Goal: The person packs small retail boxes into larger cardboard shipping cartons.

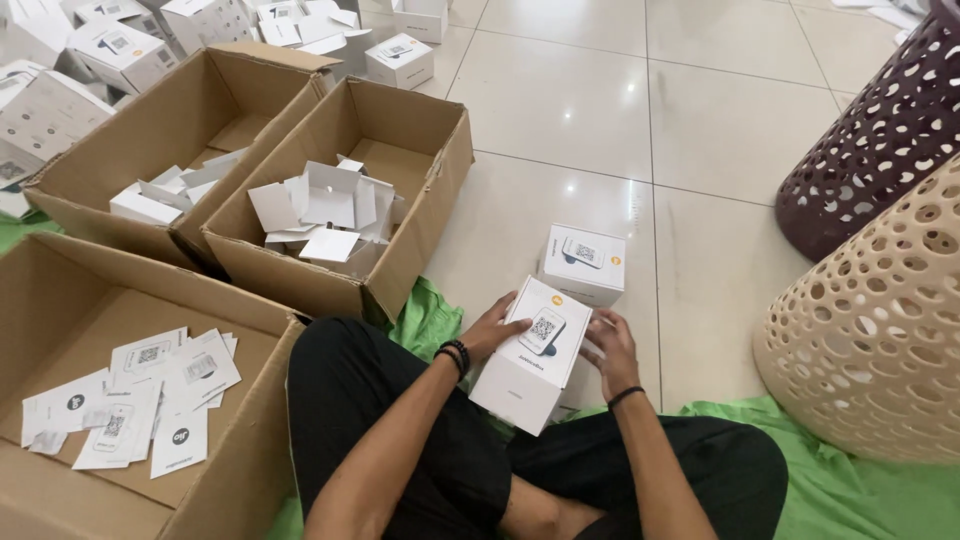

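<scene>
Down at the lap, both hands close on one white box (pixel 532 355) held tilted above the crossed legs; the left hand (pixel 492 332) clasps its left side, fingers pressed against the top edge, and the right hand (pixel 608 345) clasps the right side, fingers curled onto the cardboard; each grip is thus pinched on the box, neither spread. Just beyond it a second white box (pixel 583 263) of the same kind stands on the tiled floor (pixel 560 100), near but apart from the held one. To the left sit three open cardboard cartons; the nearest carton (pixel 260 420) holds flat printed leaflets (pixel 135 400); the middle carton (pixel 400 260) holds folded white inserts (pixel 320 205); the far carton (pixel 90 170) holds a few more white pieces. A green cloth (pixel 830 480) lies under the person; a cream perforated basket (pixel 880 330) and a dark purple perforated basket (pixel 880 140) stand at right; more white boxes (pixel 120 50) pile at upper left.
</scene>
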